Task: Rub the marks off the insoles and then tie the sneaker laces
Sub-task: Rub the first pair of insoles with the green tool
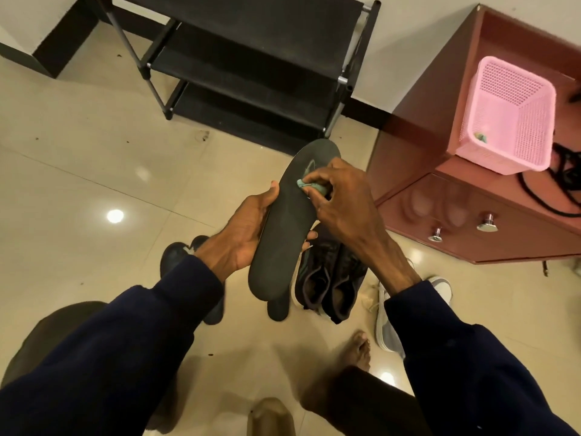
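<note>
Insole [283, 234] is held up above the dark sneakers [330, 278] on the floor, your left grip [245, 234] clasping its middle and your right grip [339, 199] pinching a small teal pad [309, 186] near the toe end — so rub short and firm, bracing from behind.

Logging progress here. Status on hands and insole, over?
Left hand grips dark insole from beneath. Right hand pinches green eraser on it, beside light mark. Nothing in the way.

Dark insole [283, 234], toe away, pale mark [309, 167] near toe; sneakers [333, 278] on floor.
</note>
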`<state>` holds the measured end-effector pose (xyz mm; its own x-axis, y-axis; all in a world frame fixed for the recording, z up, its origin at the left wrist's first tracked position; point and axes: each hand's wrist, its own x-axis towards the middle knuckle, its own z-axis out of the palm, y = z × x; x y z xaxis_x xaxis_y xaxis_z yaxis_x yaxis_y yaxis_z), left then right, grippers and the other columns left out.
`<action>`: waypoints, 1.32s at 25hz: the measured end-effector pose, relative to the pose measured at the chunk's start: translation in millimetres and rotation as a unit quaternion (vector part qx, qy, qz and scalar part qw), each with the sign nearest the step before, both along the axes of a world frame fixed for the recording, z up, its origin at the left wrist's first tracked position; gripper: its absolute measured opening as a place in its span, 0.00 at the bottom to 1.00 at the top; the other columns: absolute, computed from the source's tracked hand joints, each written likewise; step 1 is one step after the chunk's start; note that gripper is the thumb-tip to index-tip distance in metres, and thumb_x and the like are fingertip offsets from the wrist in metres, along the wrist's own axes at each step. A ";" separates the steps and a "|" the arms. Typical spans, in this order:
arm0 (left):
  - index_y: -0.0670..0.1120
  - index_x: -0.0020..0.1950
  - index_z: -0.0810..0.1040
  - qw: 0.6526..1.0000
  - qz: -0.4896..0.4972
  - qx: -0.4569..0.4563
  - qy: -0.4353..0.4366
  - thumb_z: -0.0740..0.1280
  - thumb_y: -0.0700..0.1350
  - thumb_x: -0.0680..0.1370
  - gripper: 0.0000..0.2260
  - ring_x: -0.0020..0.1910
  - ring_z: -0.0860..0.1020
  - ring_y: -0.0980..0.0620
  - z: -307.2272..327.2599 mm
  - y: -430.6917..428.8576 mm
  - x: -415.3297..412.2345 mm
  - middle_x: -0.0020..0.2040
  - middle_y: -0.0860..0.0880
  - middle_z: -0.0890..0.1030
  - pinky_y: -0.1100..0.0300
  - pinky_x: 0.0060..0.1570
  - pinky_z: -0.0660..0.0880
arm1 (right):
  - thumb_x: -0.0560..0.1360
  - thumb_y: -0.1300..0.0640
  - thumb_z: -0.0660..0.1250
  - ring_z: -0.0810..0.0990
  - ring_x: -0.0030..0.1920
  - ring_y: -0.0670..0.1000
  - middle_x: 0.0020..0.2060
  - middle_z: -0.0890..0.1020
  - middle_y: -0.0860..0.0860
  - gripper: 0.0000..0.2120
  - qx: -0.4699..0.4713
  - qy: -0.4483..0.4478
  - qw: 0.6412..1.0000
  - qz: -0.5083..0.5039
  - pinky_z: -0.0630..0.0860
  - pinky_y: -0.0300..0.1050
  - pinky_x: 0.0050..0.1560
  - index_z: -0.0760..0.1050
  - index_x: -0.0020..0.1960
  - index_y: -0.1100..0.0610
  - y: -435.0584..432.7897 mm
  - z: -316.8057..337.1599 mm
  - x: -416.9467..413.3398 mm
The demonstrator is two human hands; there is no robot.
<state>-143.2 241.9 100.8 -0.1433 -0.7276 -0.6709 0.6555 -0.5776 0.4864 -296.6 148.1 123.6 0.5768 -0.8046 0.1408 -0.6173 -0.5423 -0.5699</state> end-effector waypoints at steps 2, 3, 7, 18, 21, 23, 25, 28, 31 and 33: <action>0.44 0.56 0.87 1.000 -0.014 0.004 0.016 0.56 0.63 0.84 0.28 0.50 0.83 0.38 -4.5 -5.4 -4.3 0.57 0.38 0.84 0.45 0.54 0.80 | 0.76 0.58 0.75 0.76 0.43 0.45 0.44 0.81 0.52 0.07 0.001 -0.001 1.000 -0.005 0.69 0.28 0.41 0.86 0.53 0.57 -3.0 -7.4 -5.0; 0.43 0.56 0.87 1.000 -0.009 0.008 0.019 0.56 0.63 0.83 0.28 0.50 0.83 0.38 -5.9 -5.3 -4.3 0.56 0.38 0.84 0.46 0.54 0.81 | 0.76 0.59 0.75 0.77 0.43 0.46 0.44 0.81 0.52 0.07 0.004 -0.005 1.000 -0.002 0.69 0.28 0.41 0.86 0.53 0.58 -3.3 -10.6 -4.6; 0.43 0.56 0.87 1.000 0.006 0.011 0.025 0.55 0.63 0.84 0.28 0.49 0.83 0.39 0.3 -7.0 1.2 0.55 0.38 0.84 0.47 0.54 0.81 | 0.75 0.61 0.75 0.77 0.44 0.47 0.46 0.81 0.54 0.08 0.014 -0.012 1.000 -0.007 0.70 0.27 0.42 0.85 0.54 0.59 -4.6 -9.3 4.0; 0.42 0.54 0.88 0.993 0.102 0.065 -0.001 0.55 0.62 0.84 0.29 0.47 0.85 0.41 119.7 -27.0 -2.0 0.55 0.37 0.85 0.46 0.50 0.82 | 0.76 0.62 0.74 0.75 0.48 0.49 0.48 0.80 0.55 0.10 0.001 0.026 0.999 0.026 0.74 0.37 0.47 0.84 0.57 0.60 -36.1 93.7 22.5; 0.40 0.56 0.86 0.985 0.147 0.090 0.010 0.57 0.63 0.83 0.29 0.49 0.84 0.37 141.2 -25.6 -4.4 0.58 0.36 0.83 0.44 0.54 0.80 | 0.76 0.62 0.73 0.74 0.48 0.47 0.48 0.79 0.54 0.10 0.011 0.037 0.998 0.040 0.67 0.30 0.44 0.84 0.57 0.58 -52.2 116.7 30.4; 0.39 0.58 0.85 0.980 0.172 0.102 0.009 0.58 0.62 0.83 0.28 0.48 0.84 0.37 155.5 -26.1 -11.3 0.58 0.36 0.83 0.43 0.56 0.79 | 0.76 0.61 0.74 0.74 0.48 0.48 0.49 0.79 0.54 0.10 0.006 0.058 0.995 0.075 0.63 0.28 0.43 0.84 0.58 0.58 -53.5 130.6 31.6; 0.39 0.61 0.83 0.975 0.194 0.109 0.005 0.57 0.62 0.84 0.28 0.48 0.84 0.37 169.1 -25.4 -16.3 0.58 0.36 0.83 0.43 0.58 0.77 | 0.77 0.61 0.73 0.74 0.48 0.48 0.49 0.79 0.54 0.11 0.002 0.060 0.992 0.110 0.62 0.29 0.45 0.84 0.58 0.59 -58.5 142.4 32.7; 0.40 0.62 0.82 0.973 0.205 0.104 0.006 0.56 0.62 0.84 0.28 0.49 0.85 0.37 177.2 -25.2 -13.7 0.58 0.37 0.84 0.42 0.61 0.76 | 0.77 0.62 0.73 0.73 0.47 0.49 0.48 0.79 0.55 0.10 -0.002 0.047 0.993 0.108 0.68 0.34 0.44 0.84 0.58 0.60 -64.5 152.5 39.4; 0.42 0.59 0.83 0.970 0.224 0.097 0.006 0.57 0.60 0.84 0.25 0.44 0.85 0.42 175.9 -24.7 -4.4 0.53 0.40 0.86 0.45 0.53 0.80 | 0.77 0.64 0.73 0.74 0.47 0.49 0.47 0.79 0.56 0.09 -0.017 0.048 0.990 0.135 0.65 0.29 0.43 0.84 0.56 0.61 -52.5 147.2 49.0; 0.42 0.59 0.83 0.968 0.229 0.106 0.013 0.59 0.60 0.84 0.24 0.44 0.85 0.43 170.6 -19.0 0.4 0.53 0.39 0.85 0.46 0.48 0.82 | 0.77 0.63 0.72 0.75 0.48 0.50 0.47 0.79 0.56 0.08 -0.003 0.055 0.983 0.173 0.68 0.30 0.44 0.84 0.56 0.61 -44.9 137.5 51.5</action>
